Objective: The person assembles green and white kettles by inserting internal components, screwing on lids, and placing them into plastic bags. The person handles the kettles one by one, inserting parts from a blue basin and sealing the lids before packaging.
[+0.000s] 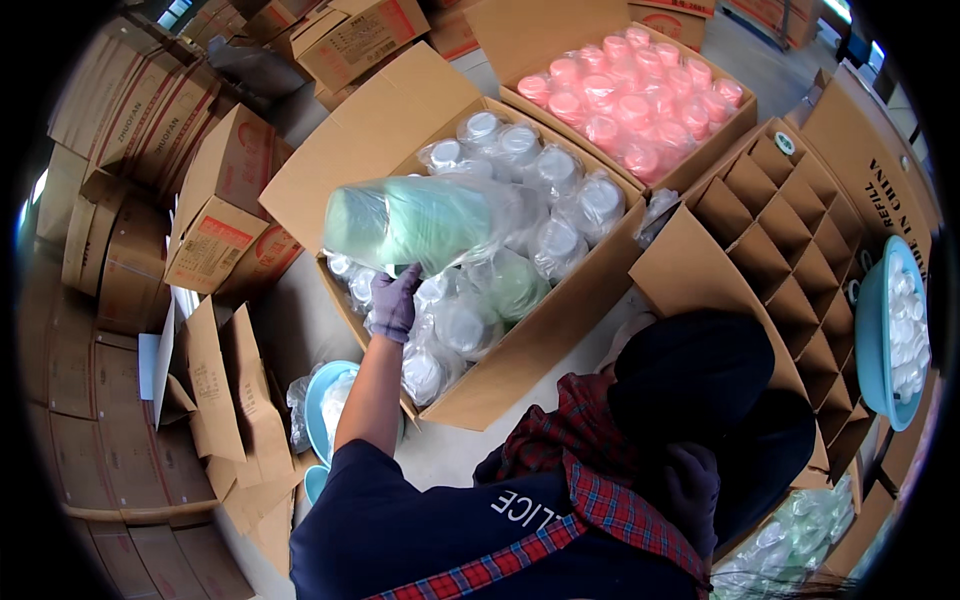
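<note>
The bagged stack of green cups (pixel 420 222) is hanging above the open carton (pixel 520 360), the gloved left hand (pixel 392 305) gripping its underside; many wrapped stacks are remaining inside. I cannot tell how the right hand (pixel 690 490) is holding.

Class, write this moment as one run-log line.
own hands: not in view | co-worker's gloved hand: grips bagged green stack | under it: open carton of bagged white lids | behind: far box of pink lids
</note>
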`<state>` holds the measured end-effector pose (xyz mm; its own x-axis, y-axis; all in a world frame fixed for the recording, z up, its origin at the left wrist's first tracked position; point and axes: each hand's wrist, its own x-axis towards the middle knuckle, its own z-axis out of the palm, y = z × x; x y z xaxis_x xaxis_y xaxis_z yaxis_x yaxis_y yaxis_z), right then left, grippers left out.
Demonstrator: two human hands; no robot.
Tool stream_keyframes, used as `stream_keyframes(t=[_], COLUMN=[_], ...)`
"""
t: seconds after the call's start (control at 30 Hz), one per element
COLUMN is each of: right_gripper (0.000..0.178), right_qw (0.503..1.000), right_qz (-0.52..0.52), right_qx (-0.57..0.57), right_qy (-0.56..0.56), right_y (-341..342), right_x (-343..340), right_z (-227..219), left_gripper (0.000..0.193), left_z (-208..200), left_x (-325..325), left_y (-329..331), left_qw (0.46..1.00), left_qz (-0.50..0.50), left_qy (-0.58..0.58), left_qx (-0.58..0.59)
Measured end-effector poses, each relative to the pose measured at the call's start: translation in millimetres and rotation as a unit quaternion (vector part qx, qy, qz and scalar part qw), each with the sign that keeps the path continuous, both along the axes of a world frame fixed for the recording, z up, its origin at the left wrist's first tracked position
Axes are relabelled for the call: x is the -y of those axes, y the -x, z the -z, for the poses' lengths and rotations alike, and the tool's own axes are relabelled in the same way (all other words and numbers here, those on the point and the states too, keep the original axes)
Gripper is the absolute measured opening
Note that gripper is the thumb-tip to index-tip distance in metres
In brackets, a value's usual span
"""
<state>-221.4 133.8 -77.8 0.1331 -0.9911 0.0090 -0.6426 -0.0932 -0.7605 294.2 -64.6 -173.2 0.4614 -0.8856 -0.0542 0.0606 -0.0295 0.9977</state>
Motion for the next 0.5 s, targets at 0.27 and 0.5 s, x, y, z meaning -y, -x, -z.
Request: stream_keyframes(t=[0.27,0.5], right_gripper=[0.026,0.019], right_qw=[0.997,0.99], right_qz=[0.059,0.095], right_qx=[0.036,0.059], right_qy=[-0.034,-0.083], right_y=[-2,-2], right_x=[5,20], right_z=[7,4], left_gripper=[0.028,0.041], left_z=[87,72], left_x=[27,64], left_y=[-21,-7], left_qw=[0.862,0.868], left_qz=[0.097,0.129], left_qy=[-0.05,-0.266], left_qx=[0.495,0.4])
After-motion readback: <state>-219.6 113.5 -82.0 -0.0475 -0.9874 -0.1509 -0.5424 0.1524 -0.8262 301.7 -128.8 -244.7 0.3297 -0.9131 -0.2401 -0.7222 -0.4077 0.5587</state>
